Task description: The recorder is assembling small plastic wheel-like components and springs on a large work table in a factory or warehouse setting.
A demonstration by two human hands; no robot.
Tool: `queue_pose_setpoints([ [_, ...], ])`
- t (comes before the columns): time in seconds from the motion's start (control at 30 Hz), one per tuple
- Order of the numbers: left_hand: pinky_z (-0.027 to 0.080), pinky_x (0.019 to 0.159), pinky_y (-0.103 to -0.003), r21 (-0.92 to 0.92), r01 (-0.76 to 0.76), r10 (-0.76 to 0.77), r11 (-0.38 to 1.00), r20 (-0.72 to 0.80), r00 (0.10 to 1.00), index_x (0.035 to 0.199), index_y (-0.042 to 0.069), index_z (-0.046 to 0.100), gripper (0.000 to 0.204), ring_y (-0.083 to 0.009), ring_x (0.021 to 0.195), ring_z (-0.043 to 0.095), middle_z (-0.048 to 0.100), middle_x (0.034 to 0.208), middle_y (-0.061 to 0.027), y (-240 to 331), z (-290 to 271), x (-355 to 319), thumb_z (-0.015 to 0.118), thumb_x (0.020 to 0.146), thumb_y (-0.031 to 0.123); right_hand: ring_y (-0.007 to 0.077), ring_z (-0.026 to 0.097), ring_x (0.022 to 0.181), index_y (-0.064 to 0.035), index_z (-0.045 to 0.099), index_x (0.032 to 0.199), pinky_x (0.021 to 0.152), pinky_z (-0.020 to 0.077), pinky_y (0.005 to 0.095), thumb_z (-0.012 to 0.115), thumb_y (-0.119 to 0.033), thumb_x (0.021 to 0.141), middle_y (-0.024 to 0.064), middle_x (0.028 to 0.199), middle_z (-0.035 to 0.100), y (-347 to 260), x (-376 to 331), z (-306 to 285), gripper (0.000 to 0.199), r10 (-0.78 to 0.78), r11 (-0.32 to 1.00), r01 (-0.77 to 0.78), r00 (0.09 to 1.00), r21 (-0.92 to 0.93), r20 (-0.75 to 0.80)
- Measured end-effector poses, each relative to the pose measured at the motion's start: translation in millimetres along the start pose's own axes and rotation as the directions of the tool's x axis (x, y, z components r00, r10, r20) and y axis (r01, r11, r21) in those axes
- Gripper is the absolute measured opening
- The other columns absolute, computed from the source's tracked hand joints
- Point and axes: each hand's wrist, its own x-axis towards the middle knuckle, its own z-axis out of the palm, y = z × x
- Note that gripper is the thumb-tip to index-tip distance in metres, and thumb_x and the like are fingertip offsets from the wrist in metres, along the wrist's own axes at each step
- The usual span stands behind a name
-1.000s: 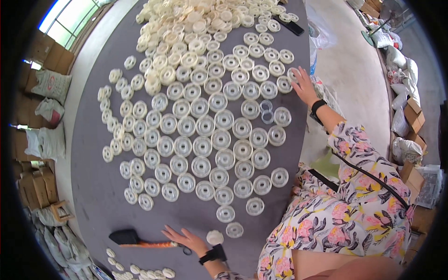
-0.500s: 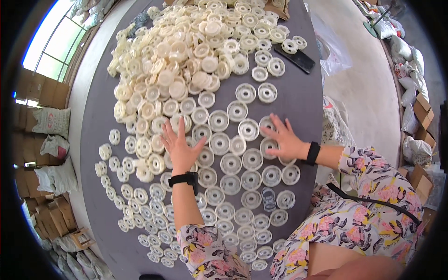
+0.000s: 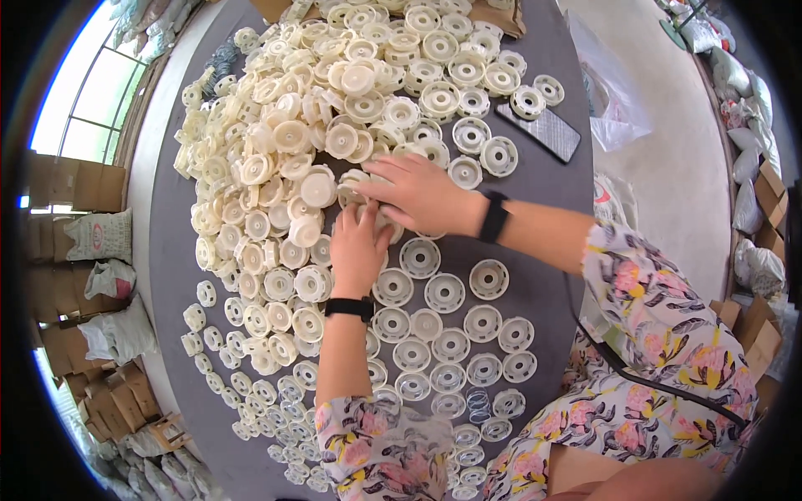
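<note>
Round white plastic wheel-shaped parts cover much of the table, heaped at the far side in a large cream pile (image 3: 290, 137). Nearer me, separate wheel-shaped parts (image 3: 444, 293) lie flat in loose rows. At the near right edge of the heap, my right hand (image 3: 424, 196) reaches leftward, its fingers stretched over several parts. My left hand (image 3: 357, 257) is just below it, fingers up and slightly apart, touching parts there. The fingertips of both hands almost meet. What lies under the palms is partly hidden.
The grey table (image 3: 547, 188) carries a dark phone (image 3: 541, 134) at the far right and a coiled spring (image 3: 479, 405) among the near parts. A clear plastic bag (image 3: 614, 100) hangs beside the right edge. Cardboard boxes (image 3: 79, 182) and sacks (image 3: 100, 235) line the left wall.
My right hand has swept left and away from me to the heap's edge, beside my left hand. My left hand has shifted slightly right. The view has shifted a little.
</note>
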Motion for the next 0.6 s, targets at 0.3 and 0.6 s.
queue_pose_setpoints([
  [0.3, 0.043, 0.077, -0.043, -0.124, 0.449, -0.447, 0.885, 0.045, 0.893, 0.103, 0.006, 0.055, 0.047, -0.0369, 0.092, 0.052, 0.055, 0.092, -0.0174, 22, -22, -66, 0.072, 0.066, 0.028, 0.0329, 0.057, 0.081, -0.0077, 0.061, 0.1, 0.072, 0.0478, 0.0422, 0.06, -0.017, 0.064, 0.0141, 0.082, 0.059, -23, 17, 52, 0.037, 0.023, 1.0, -0.022, 0.991, -0.014, 0.132],
  [0.6, 0.046, 0.062, -0.026, -0.797, -0.359, -0.842, -0.486, 0.316, 0.437, 0.099, 0.01, 0.053, 0.024, -0.0141, 0.083, 0.059, 0.061, 0.092, -0.0045, 87, -46, -199, 0.055, 0.088, 0.031, 0.0236, 0.057, 0.098, -0.0066, 0.056, 0.11, 0.086, 0.0431, 0.0298, 0.053, -0.016, 0.079, 0.0104, 0.1, 0.06, -88, -5, 5, 0.033, 0.019, 0.936, 0.032, 0.99, 0.351, -0.14],
])
